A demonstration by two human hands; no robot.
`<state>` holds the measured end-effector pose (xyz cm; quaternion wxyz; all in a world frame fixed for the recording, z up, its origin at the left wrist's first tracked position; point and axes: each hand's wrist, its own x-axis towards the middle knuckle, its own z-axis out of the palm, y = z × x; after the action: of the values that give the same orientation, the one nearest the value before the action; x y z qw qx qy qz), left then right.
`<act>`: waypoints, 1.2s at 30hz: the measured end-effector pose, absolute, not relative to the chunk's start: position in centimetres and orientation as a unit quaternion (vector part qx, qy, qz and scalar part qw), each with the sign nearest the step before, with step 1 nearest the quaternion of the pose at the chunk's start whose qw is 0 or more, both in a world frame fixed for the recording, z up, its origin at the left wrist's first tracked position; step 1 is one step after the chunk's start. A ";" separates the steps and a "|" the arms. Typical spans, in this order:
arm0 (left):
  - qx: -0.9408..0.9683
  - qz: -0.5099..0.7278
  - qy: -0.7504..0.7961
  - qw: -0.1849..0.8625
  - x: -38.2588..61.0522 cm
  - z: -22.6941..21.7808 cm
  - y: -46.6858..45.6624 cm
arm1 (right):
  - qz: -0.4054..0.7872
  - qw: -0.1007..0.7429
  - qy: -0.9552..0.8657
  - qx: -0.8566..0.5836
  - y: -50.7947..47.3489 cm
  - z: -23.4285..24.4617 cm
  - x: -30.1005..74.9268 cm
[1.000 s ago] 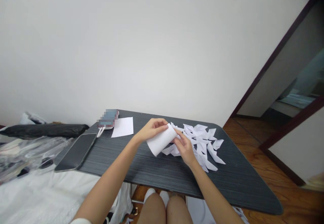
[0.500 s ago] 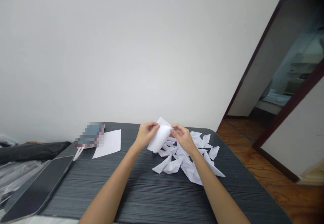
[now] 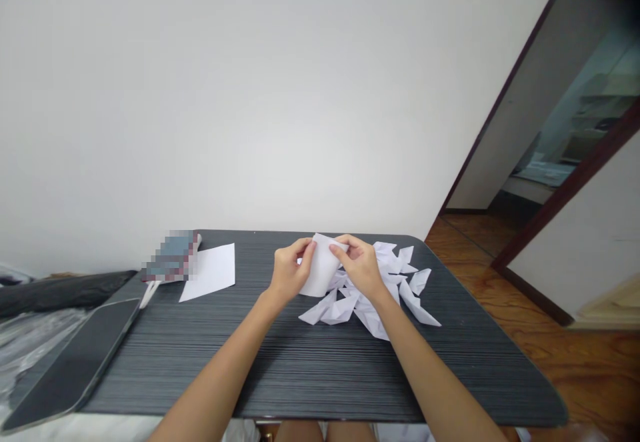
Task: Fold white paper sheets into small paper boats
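Observation:
A white sheet of paper [image 3: 323,270], bent over on itself, is held up above the table between my two hands. My left hand [image 3: 293,269] pinches its upper left edge between thumb and fingers. At the upper right corner my right hand [image 3: 359,265] grips it, thumb in front and fingers behind. Beneath and to the right of the hands lies a pile of folded white paper pieces [image 3: 373,319], pointed in shape; my right hand and forearm hide part of it.
On the dark wood-grain table [image 3: 200,355], a flat white sheet [image 3: 213,270] lies at the back left, beside a pixelated object [image 3: 173,255] with a white cable. A dark tablet-like slab [image 3: 75,365] rests at the left edge. A wall [image 3: 300,95] stands behind the table.
The held paper has gone from a rounded curl to a flatter fold, and its edges sit closer together. My view has tilted down slightly, so the table's front edge shows.

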<state>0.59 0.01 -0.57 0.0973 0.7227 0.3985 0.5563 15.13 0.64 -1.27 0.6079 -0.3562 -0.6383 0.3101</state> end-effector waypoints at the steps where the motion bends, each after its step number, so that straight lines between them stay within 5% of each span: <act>1: 0.722 0.556 0.401 0.092 0.6 -0.6 0.0 | 0.310 0.610 -0.637 -0.356 0.6 -1.2 15.1; 12: 0.725 0.555 0.401 0.079 0.7 -0.7 -0.2 | 0.337 0.612 -0.618 -0.360 0.1 -0.9 15.0; 20: 0.699 0.575 0.421 0.064 0.3 -0.6 -0.1 | 0.521 0.598 -0.496 -0.353 0.2 -0.9 15.3; 36: 0.617 0.608 0.432 0.251 0.0 -0.5 0.3 | 0.526 0.529 -0.534 -0.396 -0.3 -0.8 15.5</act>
<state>-0.04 0.33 -0.49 0.2513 0.6170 0.4321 0.6078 15.53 -0.32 -0.83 0.5295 -0.3961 -0.5345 0.5264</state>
